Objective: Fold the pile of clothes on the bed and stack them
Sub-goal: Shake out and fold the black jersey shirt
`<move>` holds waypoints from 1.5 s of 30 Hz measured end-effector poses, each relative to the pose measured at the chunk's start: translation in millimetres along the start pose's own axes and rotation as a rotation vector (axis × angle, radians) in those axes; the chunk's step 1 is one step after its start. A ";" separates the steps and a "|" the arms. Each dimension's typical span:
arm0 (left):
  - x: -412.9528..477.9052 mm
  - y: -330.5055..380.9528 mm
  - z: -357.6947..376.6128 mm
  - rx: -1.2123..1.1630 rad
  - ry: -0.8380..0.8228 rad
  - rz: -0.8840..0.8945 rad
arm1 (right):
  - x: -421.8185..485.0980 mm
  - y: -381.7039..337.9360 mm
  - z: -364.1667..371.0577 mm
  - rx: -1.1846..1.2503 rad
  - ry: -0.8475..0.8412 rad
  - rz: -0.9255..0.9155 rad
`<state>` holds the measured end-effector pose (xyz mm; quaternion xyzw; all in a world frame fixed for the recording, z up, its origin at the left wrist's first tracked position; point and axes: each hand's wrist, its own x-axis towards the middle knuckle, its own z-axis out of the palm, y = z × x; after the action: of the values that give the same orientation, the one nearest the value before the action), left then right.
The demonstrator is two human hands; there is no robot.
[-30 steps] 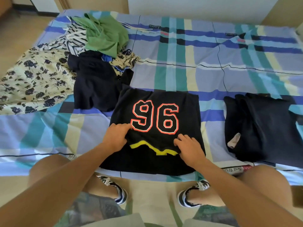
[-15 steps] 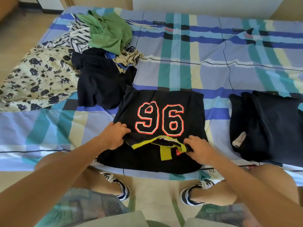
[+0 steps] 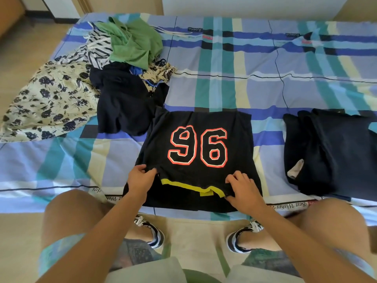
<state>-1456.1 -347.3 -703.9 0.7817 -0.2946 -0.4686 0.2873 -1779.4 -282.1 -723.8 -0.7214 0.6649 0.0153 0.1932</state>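
Note:
A black shirt (image 3: 201, 123) with an orange-outlined "96" and a yellow collar band lies on the near edge of the bed (image 3: 224, 86). My left hand (image 3: 140, 178) pinches the shirt's fabric at the left end of the collar. My right hand (image 3: 241, 187) grips the fabric at the collar's right end. A folded dark garment (image 3: 334, 152) rests to the right of the shirt. The unfolded pile sits at the back left: a green top (image 3: 134, 43), a striped piece (image 3: 98, 45), a floral dress (image 3: 51, 101) and a dark top (image 3: 122, 107).
The plaid sheet covers the whole bed, with bare sheet across the middle and far right. My knees and sneakers stand on the tan floor (image 3: 16, 231) against the bed's near edge. A wall runs behind the bed.
Both hands took hold of the shirt at the collar and lifted it slightly; the yellow band is now pulled out flatter, with my hands spread a little wider.

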 end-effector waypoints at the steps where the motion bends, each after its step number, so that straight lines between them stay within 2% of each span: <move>1: 1.0 2.9 0.7 -0.008 0.014 0.026 | 0.1 -0.4 -0.5 -0.001 -0.002 0.002; 4: 4.7 10.2 -0.9 0.002 0.068 0.017 | 0.8 -1.6 -2.4 -0.003 -0.010 0.013; 6: 6.5 13.7 -4.0 -0.117 0.065 -0.128 | 0.6 -2.8 -2.3 -0.004 -0.011 0.024; 8: 8.9 18.1 -7.8 -0.397 -0.051 -0.298 | -0.3 -4.7 -0.9 -0.005 -0.009 0.035; 10: 10.6 20.2 -11.8 -0.493 -0.183 -0.361 | -1.5 -6.5 1.2 -0.014 -0.001 0.041; 12: 11.9 20.7 -11.3 -0.336 -0.242 -0.287 | -2.7 -8.1 3.2 -0.029 0.003 0.041; 14: 10.3 20.7 -6.5 -0.086 -0.198 -0.110 | -3.0 -8.9 4.0 -0.039 0.005 0.041; 16: 5.6 27.2 -2.1 -0.022 -0.160 0.012 | -2.9 -8.9 3.9 -0.038 0.000 0.041; 17: 5.4 32.4 -2.4 -0.088 -0.177 0.024 | -2.7 -8.4 3.5 -0.037 -0.003 0.040; 20: 9.0 44.9 -12.4 -0.603 -0.374 -0.098 | -2.1 -7.5 2.4 -0.037 -0.009 0.034; 22: 8.0 43.2 -19.2 -0.848 -0.443 -0.136 | -1.5 -8.9 2.5 -0.042 0.001 0.035; 25: 0.6 20.7 -12.3 -1.008 -0.470 -0.192 | -0.1 -13.2 4.6 -0.059 0.004 0.044; 27: -5.7 5.7 -0.4 -1.017 -0.490 -0.225 | 1.3 -14.7 5.2 -0.074 0.004 0.051; 31: -14.2 -3.8 17.8 -0.786 -0.498 -0.203 | 2.3 -13.8 2.8 -0.073 -0.012 0.050; 34: -3.3 6.4 17.4 -0.463 -0.349 -0.205 | 3.0 -10.5 -2.0 -0.056 -0.040 0.031; 36: 11.0 16.4 6.1 -0.379 -0.274 -0.189 | 2.6 -8.5 -4.6 -0.030 -0.055 0.017; 39: 27.8 24.6 -17.9 -0.242 -0.204 -0.075 | -0.5 -7.9 -6.5 0.046 -0.047 -0.004; 45: 32.0 9.9 -38.9 0.363 -0.061 0.158 | -9.8 -10.1 -10.2 0.154 -0.083 -0.147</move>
<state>-1410.5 -370.4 -699.4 0.7805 -0.4432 -0.4074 0.1686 -1773.1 -275.4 -709.1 -0.7500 0.6007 -0.0203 0.2762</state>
